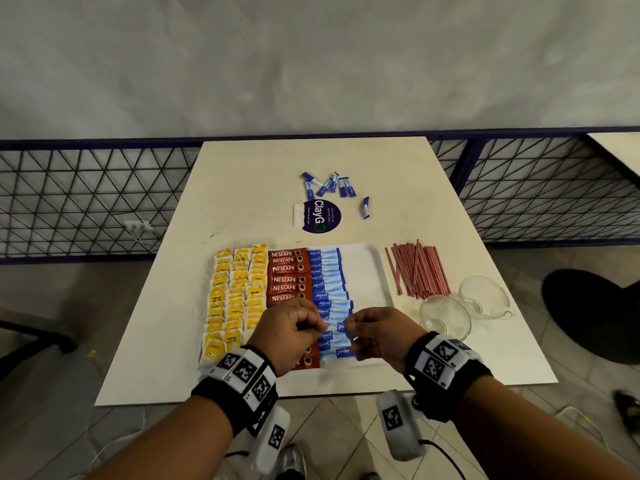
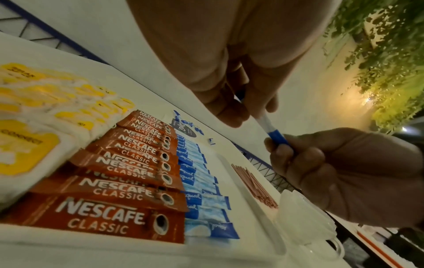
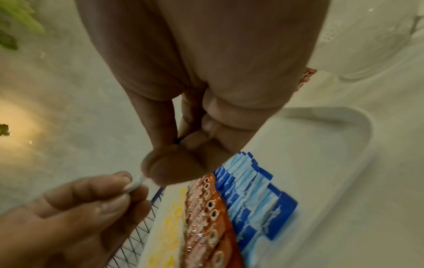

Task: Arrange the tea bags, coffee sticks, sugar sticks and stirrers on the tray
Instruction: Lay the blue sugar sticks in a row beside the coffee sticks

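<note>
A white tray (image 1: 369, 268) holds rows of yellow tea bags (image 1: 235, 292), red Nescafe coffee sticks (image 1: 287, 271) and blue-white sugar sticks (image 1: 329, 282). Above the near end of the sugar row, my left hand (image 1: 313, 325) and right hand (image 1: 353, 329) each pinch one end of a single sugar stick (image 2: 268, 127), held in the air between them. The left fingertips (image 3: 128, 183) grip its pale end, and the right fingers (image 2: 282, 145) grip its blue end. Red stirrers (image 1: 419, 271) lie in a pile on the table right of the tray. The tray's right part is bare.
Several loose sugar sticks (image 1: 329, 187) lie at the table's far middle, one more (image 1: 366, 207) to their right. A round ClayGo sticker (image 1: 321, 216) and a white packet (image 1: 298, 214) sit behind the tray. Two glass cups (image 1: 445, 317) (image 1: 485, 296) stand right of it.
</note>
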### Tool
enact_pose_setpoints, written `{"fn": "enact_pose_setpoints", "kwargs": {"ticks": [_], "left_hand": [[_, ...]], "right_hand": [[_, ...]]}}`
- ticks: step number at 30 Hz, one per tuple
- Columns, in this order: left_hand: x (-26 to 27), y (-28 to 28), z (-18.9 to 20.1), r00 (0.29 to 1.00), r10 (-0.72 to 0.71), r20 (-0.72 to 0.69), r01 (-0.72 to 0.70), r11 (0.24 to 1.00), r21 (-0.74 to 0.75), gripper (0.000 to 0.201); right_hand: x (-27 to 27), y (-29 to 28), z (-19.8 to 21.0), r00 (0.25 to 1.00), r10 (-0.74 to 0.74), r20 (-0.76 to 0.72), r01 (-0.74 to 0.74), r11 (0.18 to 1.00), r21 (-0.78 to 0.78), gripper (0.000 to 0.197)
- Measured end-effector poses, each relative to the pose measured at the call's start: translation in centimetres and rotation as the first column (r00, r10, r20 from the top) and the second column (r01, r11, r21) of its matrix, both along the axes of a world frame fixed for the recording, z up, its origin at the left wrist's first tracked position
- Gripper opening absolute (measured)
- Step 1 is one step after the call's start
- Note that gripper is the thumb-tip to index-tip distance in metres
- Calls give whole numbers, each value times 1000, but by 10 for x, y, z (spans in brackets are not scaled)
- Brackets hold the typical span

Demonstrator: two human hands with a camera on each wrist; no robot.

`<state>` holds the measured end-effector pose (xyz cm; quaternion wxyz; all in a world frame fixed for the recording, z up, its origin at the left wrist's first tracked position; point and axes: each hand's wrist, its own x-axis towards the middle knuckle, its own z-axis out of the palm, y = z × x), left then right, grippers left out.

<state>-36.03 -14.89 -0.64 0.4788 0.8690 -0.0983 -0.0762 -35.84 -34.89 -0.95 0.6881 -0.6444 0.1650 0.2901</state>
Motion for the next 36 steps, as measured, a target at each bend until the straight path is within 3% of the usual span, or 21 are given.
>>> {"fn": "enact_pose_setpoints", "kwargs": {"ticks": [2, 4, 8, 11, 16, 22, 28, 32, 34, 36], "left_hand": [[0, 7, -2, 1000, 16, -5, -16, 999, 40, 20], [4, 24, -5, 991, 129, -34, -125, 987, 105, 17], [17, 72, -16, 928, 367, -62, -318, 868, 383, 16], [19, 97, -20, 895, 436, -89, -353, 818, 455, 16], [16, 117, -28, 880, 465, -100, -367, 798, 479, 7], [17, 132, -35, 845, 517, -135, -379, 758, 531, 9], [23, 143, -46, 798, 574, -183, -354, 692, 629, 37], [26, 146, -51, 783, 585, -211, -337, 685, 646, 43], [28, 146, -52, 784, 581, -218, -328, 687, 649, 44], [29, 146, -53, 787, 575, -222, -318, 688, 652, 44]], "right_hand": [[0, -6, -9, 992, 121, 48, -106, 964, -245, 5], [0, -11, -20, 969, 244, 39, -199, 864, -463, 8], [-1, -13, -38, 967, 254, -16, -216, 786, -579, 8], [0, -7, -47, 965, 258, -53, -233, 745, -625, 9], [0, 2, -55, 954, 282, -102, -266, 638, -722, 14], [4, 4, -53, 944, 298, -143, -289, 538, -791, 20], [3, 9, -53, 931, 320, -174, -316, 471, -824, 31], [6, 9, -49, 940, 340, 11, -169, 495, -853, 27], [9, 14, -48, 882, 463, 84, -169, 478, -862, 23], [12, 20, -47, 825, 560, 73, -229, 450, -863, 31]]}}
